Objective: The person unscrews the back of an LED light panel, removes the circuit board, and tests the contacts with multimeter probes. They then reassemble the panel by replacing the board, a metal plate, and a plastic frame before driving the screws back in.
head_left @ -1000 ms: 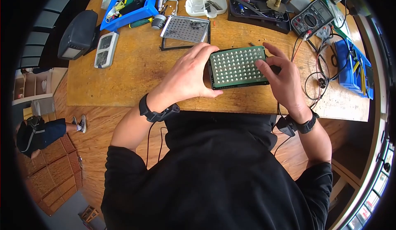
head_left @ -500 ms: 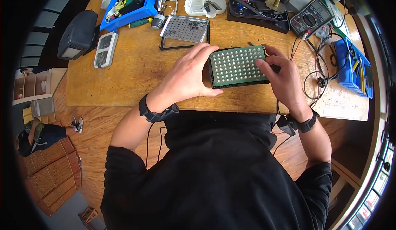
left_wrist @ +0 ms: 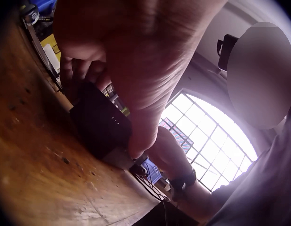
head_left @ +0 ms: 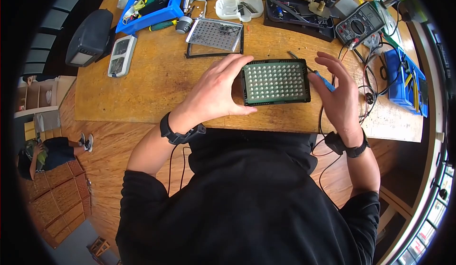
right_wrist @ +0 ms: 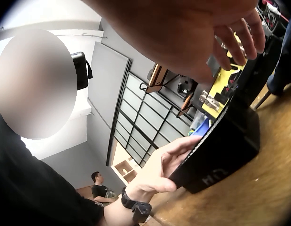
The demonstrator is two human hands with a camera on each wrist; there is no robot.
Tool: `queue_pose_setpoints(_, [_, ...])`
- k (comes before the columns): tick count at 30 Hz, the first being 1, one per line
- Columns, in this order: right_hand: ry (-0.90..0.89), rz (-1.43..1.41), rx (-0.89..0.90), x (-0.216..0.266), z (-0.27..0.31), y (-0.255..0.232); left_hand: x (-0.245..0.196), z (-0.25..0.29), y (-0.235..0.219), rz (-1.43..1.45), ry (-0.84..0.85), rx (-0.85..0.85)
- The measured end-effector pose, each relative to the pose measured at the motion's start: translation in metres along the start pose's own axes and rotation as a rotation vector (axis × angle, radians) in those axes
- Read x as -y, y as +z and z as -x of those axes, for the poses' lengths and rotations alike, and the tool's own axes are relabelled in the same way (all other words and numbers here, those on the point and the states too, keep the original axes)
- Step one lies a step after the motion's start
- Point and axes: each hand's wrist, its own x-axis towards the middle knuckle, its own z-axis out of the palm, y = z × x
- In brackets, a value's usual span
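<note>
A black case holds a green LED board with rows of small clear LEDs facing up, near the table's front edge. My left hand grips the case's left end, fingers at the far side and thumb at the near side. To the right, my right hand is off the board with fingers spread and thumb close to the case's right edge. Behind that hand lies a screwdriver with a blue handle. The right wrist view shows the case's dark side below the right hand.
A perforated metal plate lies on a black frame beyond the left hand. Farther back are a blue tool bin, a white box and a black tray. On the right are a multimeter, loose cables and another blue bin.
My right hand has let go of the board's right edge and moved right, its fingers spreading. The board now lies inside the case's rim, and the blue screwdriver shows. My left hand stays on the case.
</note>
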Motion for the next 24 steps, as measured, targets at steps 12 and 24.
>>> queue_pose_setpoints(12, [-0.051, 0.416, 0.261, -0.033, 0.026, -0.029, 0.003, 0.018, 0.000, 0.163, -0.004, -0.123])
queue_pose_setpoints(24, [-0.058, 0.286, 0.147, -0.038, 0.023, -0.018, 0.001, -0.033, -0.042, -0.284, 0.315, -0.083])
